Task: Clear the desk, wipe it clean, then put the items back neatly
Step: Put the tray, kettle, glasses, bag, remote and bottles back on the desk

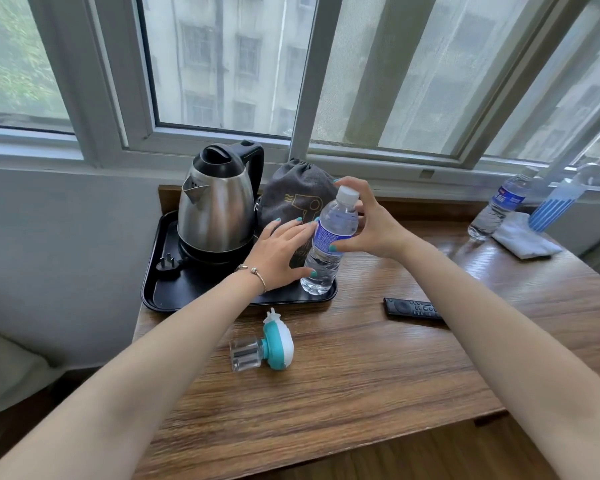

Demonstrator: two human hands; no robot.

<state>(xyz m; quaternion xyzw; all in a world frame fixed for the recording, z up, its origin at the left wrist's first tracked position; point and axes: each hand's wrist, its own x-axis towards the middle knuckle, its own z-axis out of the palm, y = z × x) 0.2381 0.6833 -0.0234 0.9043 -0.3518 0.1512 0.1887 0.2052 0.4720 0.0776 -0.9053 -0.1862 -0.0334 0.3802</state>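
Observation:
A clear water bottle (pixel 329 237) with a blue label and white cap stands at the right end of the black tray (pixel 194 299). My right hand (pixel 368 223) grips its upper half, thumb on the label. My left hand (pixel 281 258) lies beside the bottle with straight fingers, thumb touching its lower part. On the tray also stand a steel kettle (pixel 217 206) and a grey drawstring bag (pixel 295 195). The wooden desk (pixel 361 375) carries a teal plug-in repellent device (pixel 271 341) and a black remote (pixel 413 308).
A second water bottle (pixel 499 206) leans at the desk's far right, next to a white cloth (pixel 523 239) and a blue-striped item (pixel 551 206). The window sill runs along the back. A kettle plug (pixel 168 265) lies on the tray.

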